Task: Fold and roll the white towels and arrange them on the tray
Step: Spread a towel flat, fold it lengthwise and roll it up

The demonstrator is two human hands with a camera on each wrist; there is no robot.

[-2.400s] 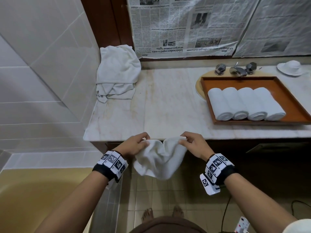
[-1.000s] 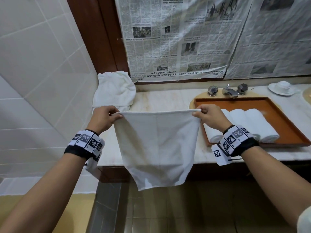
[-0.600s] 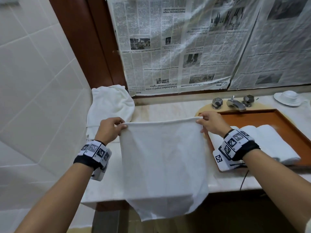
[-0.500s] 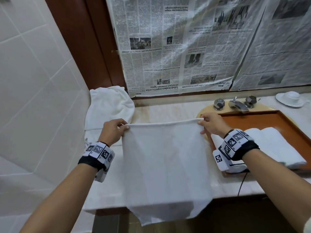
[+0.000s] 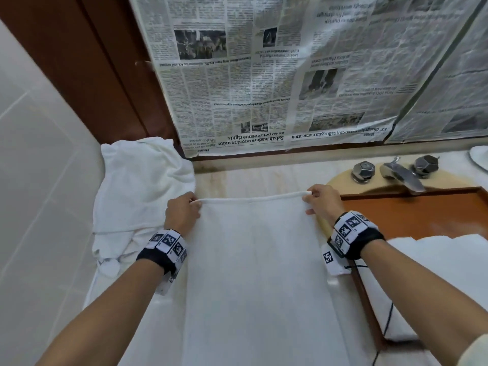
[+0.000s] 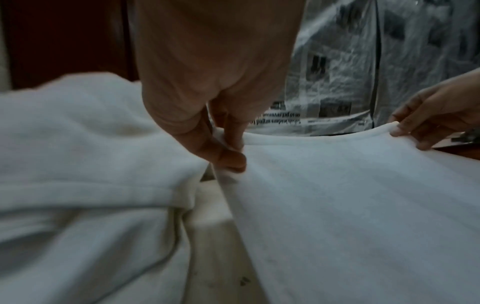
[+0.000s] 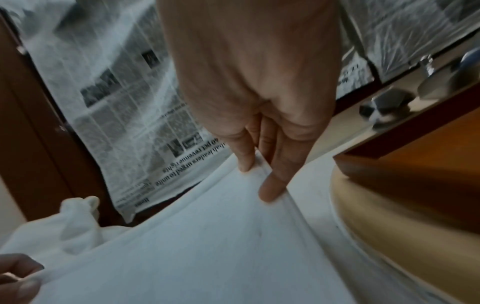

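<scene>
Landmark: the marble counter, running along the wall under the taped-up newspaper; every place below is given against it.
Spread towel: a white towel lies flat down the middle of the counter, its near end running out of the head view at the bottom, its far hem stretched in a straight line across the counter's middle.
Rolled towels: white rolls lie side by side at the counter's right end, in the near part of the tray; only part of them shows, so no count can be given.
Left hand: the left hand holds the far-left corner of the spread towel, thumb and curled fingers pinching the hem.
Right hand: the right hand holds the far-right corner, the hem caught between thumb and fingers; that hand sits just beside the tray's left rim.
Tray: an orange-brown wooden tray sits at the counter's right end, over a tan basin.
Towel heap: a loose pile of unfolded white towels is bunched in the counter's far-left corner, against the tiled wall, just beside the left hand.
Tap: a metal tap with two faceted knobs stands at the counter's back edge, behind the tray.
Newspaper: sheets of newspaper under clear plastic cover the wall above the counter.
</scene>
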